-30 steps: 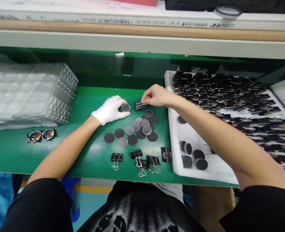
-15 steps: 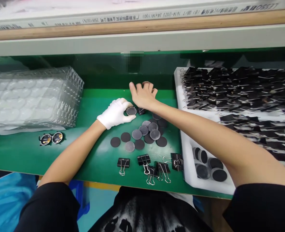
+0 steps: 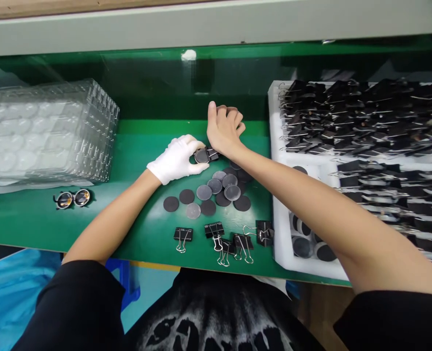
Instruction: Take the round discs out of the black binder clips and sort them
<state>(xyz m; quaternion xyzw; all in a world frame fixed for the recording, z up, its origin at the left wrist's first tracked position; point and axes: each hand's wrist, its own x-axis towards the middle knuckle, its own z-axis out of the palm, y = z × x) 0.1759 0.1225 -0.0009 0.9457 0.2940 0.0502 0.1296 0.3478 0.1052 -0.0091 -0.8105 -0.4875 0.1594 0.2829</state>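
Observation:
My left hand (image 3: 179, 160), in a white glove, pinches a round dark disc (image 3: 202, 156) with a light rim between thumb and fingers. A black binder clip (image 3: 212, 154) sits at the disc's right side, by the wrist of my right hand (image 3: 225, 127). That bare hand is raised with its thumb up and fingers bent but apart, and nothing shows in it. Nearer me lie several loose black and grey discs (image 3: 207, 207). Several binder clips (image 3: 183, 234) rest near the table's front edge.
Clear plastic trays (image 3: 48, 131) are stacked at the left, with round-lensed glasses (image 3: 73, 199) in front. A white foam tray (image 3: 280, 234) at the right holds rows of clips and several discs. A grey ledge (image 3: 201, 24) crosses the back.
The view has tipped down, so the table sits higher in the picture. My right hand has shifted right, its fingers more curled. More of the clip beside the held disc shows.

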